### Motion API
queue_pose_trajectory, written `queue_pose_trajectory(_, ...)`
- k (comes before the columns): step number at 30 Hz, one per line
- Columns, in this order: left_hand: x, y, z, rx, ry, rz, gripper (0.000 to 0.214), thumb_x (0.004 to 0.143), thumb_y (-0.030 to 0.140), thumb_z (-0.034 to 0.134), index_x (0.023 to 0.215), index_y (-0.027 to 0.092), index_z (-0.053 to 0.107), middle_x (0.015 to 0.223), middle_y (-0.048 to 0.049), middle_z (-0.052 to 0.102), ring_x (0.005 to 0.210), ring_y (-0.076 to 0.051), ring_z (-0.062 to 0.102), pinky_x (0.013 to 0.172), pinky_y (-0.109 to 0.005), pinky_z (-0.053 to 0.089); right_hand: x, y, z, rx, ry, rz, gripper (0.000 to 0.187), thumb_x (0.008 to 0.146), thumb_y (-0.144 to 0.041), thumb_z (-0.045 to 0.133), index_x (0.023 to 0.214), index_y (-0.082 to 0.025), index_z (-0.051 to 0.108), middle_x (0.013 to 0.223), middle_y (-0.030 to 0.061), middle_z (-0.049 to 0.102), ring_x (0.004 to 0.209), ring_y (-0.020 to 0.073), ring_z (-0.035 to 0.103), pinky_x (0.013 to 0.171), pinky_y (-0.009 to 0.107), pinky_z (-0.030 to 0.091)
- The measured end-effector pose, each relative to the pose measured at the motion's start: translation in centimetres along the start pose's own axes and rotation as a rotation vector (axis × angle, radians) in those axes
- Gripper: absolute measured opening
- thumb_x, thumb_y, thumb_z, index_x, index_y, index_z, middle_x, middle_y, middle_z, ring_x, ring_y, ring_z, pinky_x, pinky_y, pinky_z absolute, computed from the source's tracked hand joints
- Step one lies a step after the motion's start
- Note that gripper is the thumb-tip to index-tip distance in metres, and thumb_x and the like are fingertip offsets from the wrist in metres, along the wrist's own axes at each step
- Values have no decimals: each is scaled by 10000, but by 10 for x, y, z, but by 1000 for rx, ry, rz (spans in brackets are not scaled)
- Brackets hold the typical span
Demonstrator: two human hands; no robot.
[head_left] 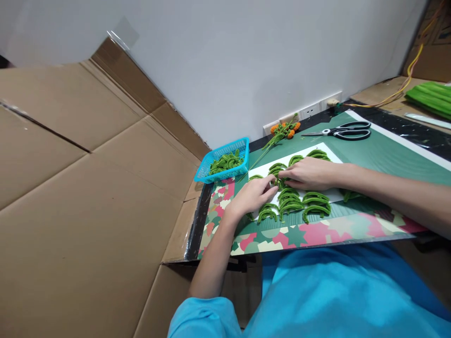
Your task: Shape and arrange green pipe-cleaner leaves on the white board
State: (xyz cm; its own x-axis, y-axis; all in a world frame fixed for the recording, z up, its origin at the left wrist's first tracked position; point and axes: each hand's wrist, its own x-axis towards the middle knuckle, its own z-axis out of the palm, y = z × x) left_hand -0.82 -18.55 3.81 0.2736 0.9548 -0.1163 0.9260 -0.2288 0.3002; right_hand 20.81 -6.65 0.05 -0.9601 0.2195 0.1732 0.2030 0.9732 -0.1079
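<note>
Curved green pipe-cleaner pieces (317,202) lie in rows on and around a white sheet (260,172). My left hand (254,193) is at the left part of the sheet, thumb and fingers closed at a small green pipe-cleaner piece (278,182). From the right, my right hand (310,172) reaches across the sheet, its fingertips pinched at the same spot. The two hands' fingertips almost meet, and they partly hide the piece between them. More curved pieces lie just behind and in front of my hands.
A blue plastic basket (202,174) holding green pieces stands at the table's left. Behind the sheet lie orange-and-green pipe-cleaner flowers (286,131) and black-handled scissors (347,131). A green bundle (430,97) is at far right. Cardboard (88,211) walls the left; sockets (310,111) line the wall.
</note>
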Motion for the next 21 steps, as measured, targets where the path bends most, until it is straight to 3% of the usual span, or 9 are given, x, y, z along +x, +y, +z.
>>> queue_pose_trajectory(21,0,4,-3,-41,-5,-36,227,1062,417,471,1025,224,586,801,3,650,686,-175,535,646,-288,353,2,0,-2,-26,33,-39,228,1057,-257,508,1185,-148,661,857,105,747,673,207,637,601,315,234)
